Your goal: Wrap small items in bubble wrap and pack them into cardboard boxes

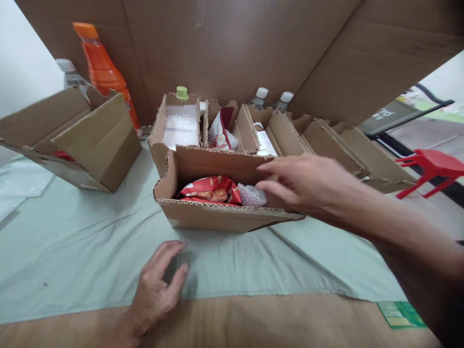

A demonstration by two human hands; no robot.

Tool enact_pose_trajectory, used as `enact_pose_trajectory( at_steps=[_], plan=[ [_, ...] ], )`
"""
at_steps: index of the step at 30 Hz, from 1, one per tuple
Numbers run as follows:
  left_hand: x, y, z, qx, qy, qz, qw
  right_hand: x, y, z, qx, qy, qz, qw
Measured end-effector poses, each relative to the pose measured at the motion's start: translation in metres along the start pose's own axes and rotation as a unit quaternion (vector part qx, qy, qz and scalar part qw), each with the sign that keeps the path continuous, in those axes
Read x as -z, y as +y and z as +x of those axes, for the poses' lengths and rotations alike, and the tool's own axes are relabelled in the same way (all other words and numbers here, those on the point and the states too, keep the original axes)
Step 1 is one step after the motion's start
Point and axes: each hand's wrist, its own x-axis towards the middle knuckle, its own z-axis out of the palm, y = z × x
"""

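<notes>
In the middle stands an open cardboard box (213, 216) with a scalloped left end. Inside it lie a red snack packet (213, 190) and, at its right, a small bubble-wrapped item (252, 195). My right hand (304, 183) reaches over the right part of this box. Its thumb and fingers are apart beside the bubble-wrapped item, with nothing visible between them. Low in front of the box, my left hand (159, 280) hovers over or rests on the green cloth (232, 261), thumb and fingers apart and nothing held.
Behind are more cardboard bins holding bubble wrap (181, 124), a white-and-red packet (221, 133) and a white box (264, 140). A larger box (119, 145), an orange bottle (105, 70) and a clear bottle (67, 72) stand left. A red stool (435, 164) is at right.
</notes>
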Motion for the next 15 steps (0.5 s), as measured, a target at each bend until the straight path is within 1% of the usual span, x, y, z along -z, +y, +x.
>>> enact_pose_trajectory(
  at_steps=[2, 3, 4, 5, 6, 8, 9, 12, 13, 15],
  plan=[
    [0.009, -0.006, 0.001, 0.076, 0.045, 0.008, 0.996, 0.016, 0.009, -0.031, -0.025, 0.062, -0.019, 0.998],
    [0.013, -0.008, 0.002, 0.109, 0.060, -0.001, 0.992, 0.020, 0.013, -0.048, -0.043, 0.105, -0.009, 0.993],
    [0.017, -0.010, 0.006, 0.135, 0.069, -0.016, 0.988, 0.020, 0.015, -0.066, -0.071, 0.145, 0.005, 0.987],
    [0.020, -0.010, 0.010, 0.153, 0.075, -0.033, 0.985, 0.017, 0.016, -0.082, -0.096, 0.171, 0.020, 0.980],
    [0.022, -0.009, 0.015, 0.165, 0.079, -0.050, 0.982, 0.008, 0.017, -0.096, -0.111, 0.179, 0.043, 0.977],
    [0.022, -0.005, 0.029, 0.181, 0.070, -0.078, 0.978, -0.017, 0.016, -0.114, -0.136, 0.154, 0.108, 0.973],
    [0.021, -0.002, 0.036, 0.187, 0.059, -0.089, 0.977, -0.032, 0.013, -0.118, -0.146, 0.130, 0.144, 0.970],
    [0.012, 0.005, 0.058, 0.196, 0.010, -0.125, 0.973, -0.074, 0.002, -0.111, -0.167, 0.055, 0.244, 0.954],
    [0.008, 0.006, 0.064, 0.196, -0.003, -0.136, 0.971, -0.085, -0.003, -0.107, -0.175, 0.034, 0.269, 0.947],
    [0.000, 0.008, 0.069, 0.196, -0.011, -0.150, 0.969, -0.100, -0.012, -0.102, -0.193, 0.019, 0.301, 0.934]
  ],
)
